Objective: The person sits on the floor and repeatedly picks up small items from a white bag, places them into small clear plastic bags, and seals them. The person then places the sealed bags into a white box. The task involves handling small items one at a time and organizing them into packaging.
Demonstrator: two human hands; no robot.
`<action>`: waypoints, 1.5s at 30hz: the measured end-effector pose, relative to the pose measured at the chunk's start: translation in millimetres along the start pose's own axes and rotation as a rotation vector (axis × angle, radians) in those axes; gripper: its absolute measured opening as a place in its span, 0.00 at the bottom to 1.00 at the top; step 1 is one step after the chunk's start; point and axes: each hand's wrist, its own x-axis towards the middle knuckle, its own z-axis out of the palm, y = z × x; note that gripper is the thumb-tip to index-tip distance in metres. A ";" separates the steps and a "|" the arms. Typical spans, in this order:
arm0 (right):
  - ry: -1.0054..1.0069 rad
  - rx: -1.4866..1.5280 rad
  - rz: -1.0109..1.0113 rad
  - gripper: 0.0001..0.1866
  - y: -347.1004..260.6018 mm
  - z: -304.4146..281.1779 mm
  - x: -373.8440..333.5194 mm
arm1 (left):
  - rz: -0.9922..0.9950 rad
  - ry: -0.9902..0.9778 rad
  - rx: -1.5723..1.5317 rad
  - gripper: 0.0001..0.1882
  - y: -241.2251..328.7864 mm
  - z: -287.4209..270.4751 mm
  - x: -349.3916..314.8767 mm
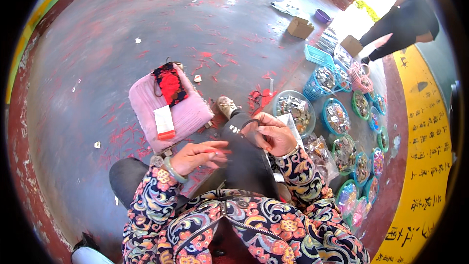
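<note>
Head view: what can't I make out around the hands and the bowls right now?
- Right hand: curled fingers hide whatever it grips.
- Left hand: the thin red piece at its fingertips is too small to identify.
- Bowls: contents are a shiny blur.
- Person at top right: washed out by glare.

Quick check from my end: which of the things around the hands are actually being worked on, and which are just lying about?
In hand:
- left hand, pinching a small red piece
- right hand, on the raised knee
- bowls and baskets of small shiny parts, beside the right hand

Lying about:
- pink cushion with red-and-black pouch
- cardboard box
- purple bowl
- red scraps on the floor
</note>
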 end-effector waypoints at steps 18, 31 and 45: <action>-0.068 0.200 0.058 0.09 50.9 -3.4 17.5 | 0.189 0.088 -0.099 0.14 -12.9 6.7 1.5; 0.015 -0.785 -0.241 0.14 37.7 19.2 23.9 | 0.282 0.139 0.160 0.13 -9.5 -0.5 -2.8; -0.023 -0.444 -0.060 0.08 33.4 29.0 68.7 | 0.272 0.364 0.161 0.14 -2.2 -7.6 -10.0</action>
